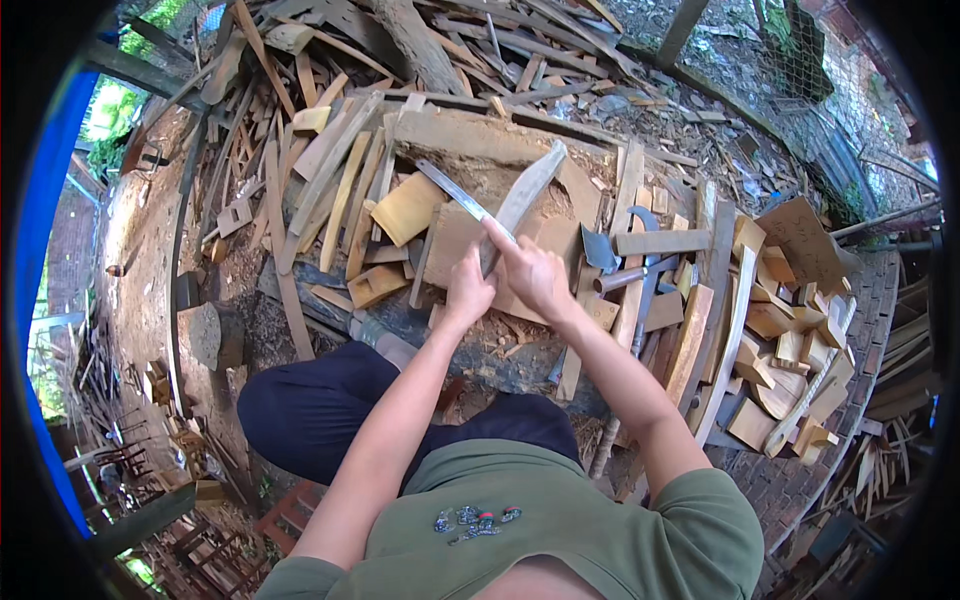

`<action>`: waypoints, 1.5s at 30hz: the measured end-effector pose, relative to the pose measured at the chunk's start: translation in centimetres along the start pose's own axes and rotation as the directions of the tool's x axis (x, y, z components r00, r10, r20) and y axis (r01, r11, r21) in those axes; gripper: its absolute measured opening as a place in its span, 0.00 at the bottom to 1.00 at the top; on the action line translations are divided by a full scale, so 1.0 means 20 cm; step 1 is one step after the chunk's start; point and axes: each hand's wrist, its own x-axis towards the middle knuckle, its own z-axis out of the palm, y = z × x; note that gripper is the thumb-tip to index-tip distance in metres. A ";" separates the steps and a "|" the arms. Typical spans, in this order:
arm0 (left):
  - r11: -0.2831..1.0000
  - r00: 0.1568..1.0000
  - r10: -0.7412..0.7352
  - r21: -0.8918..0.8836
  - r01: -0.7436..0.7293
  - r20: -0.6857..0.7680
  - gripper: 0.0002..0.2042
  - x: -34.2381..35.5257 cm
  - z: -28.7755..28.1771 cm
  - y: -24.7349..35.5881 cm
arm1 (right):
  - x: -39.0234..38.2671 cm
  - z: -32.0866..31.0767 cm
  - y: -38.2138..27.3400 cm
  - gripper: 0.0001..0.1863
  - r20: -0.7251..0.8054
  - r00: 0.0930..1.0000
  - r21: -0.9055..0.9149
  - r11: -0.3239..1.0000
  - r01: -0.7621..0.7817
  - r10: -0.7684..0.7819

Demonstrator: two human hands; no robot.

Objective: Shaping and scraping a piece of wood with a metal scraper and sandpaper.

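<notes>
My left hand (470,287) is closed around the lower end of a curved, greyish wooden piece (530,190), which slants up and to the right. My right hand (532,272) grips a knife, with the forefinger stretched along it. The knife's long narrow blade (450,187) points up and to the left and crosses in front of the wooden piece near my fingers. Its handle is hidden in my right hand. Both hands are close together above a worn wooden work block (455,245). A yellowish wood block (409,209) lies left of the blade.
Right of my hands lie a hatchet-like tool with a dark blade (599,247) and a hooked blade (643,216). Cut wood blocks (785,350) are heaped farther right. Long wood strips (345,200) lie at the left, and a scrap pile (480,45) rises beyond the block.
</notes>
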 end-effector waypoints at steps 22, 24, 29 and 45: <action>0.997 0.996 0.071 -0.002 -0.071 -0.061 0.32 0.01 0.02 -0.03 | 0.24 0.01 0.31 0.28 -0.195 0.959 0.191 0.967 -0.168 0.205; 0.999 0.998 0.050 0.014 -0.050 -0.034 0.32 0.01 0.02 -0.05 | 0.08 0.03 0.13 0.32 -0.042 0.988 0.013 0.989 -0.147 0.147; 0.995 0.994 0.094 -0.024 -0.095 -0.052 0.32 0.01 0.01 -0.02 | 0.15 -0.05 0.23 0.30 -0.134 0.977 0.086 0.984 -0.153 0.163; 0.987 0.981 0.159 0.014 -0.159 -0.109 0.32 0.01 0.03 -0.03 | 0.38 -0.07 0.33 0.31 -0.238 0.929 0.123 0.957 -0.261 0.284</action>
